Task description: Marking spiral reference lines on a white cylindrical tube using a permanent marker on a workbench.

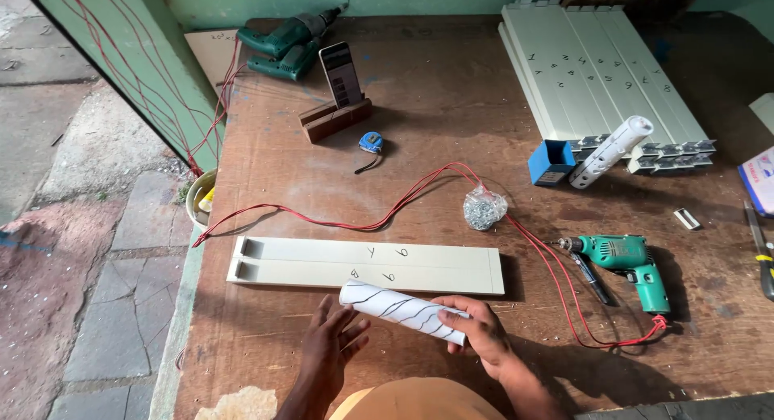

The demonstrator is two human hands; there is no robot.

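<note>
A white paper roll streaked with dark marble-like veins lies slantwise at the near edge of the brown wooden worktop, just in front of the two long cream-coloured panels set side by side. The left hand reaches in from the near side, palm turned inward and fingers spread apart, its fingertips meeting the roll's left end; the grip there is open, touching rather than clasping. The right hand comes in with the wrist bent, fingers curled over the roll's right end and the thumb beneath, its grip clamped on the roll.

Far left on the worktop lie two green power drills, and near them a phone stands upright in a slotted wooden block, with a small blue tape measure just to its right. A red cable loops across the middle past a clear bag of screws. Farther right sit a small blue box, a white tube, a stack of cream slats and another green drill.
</note>
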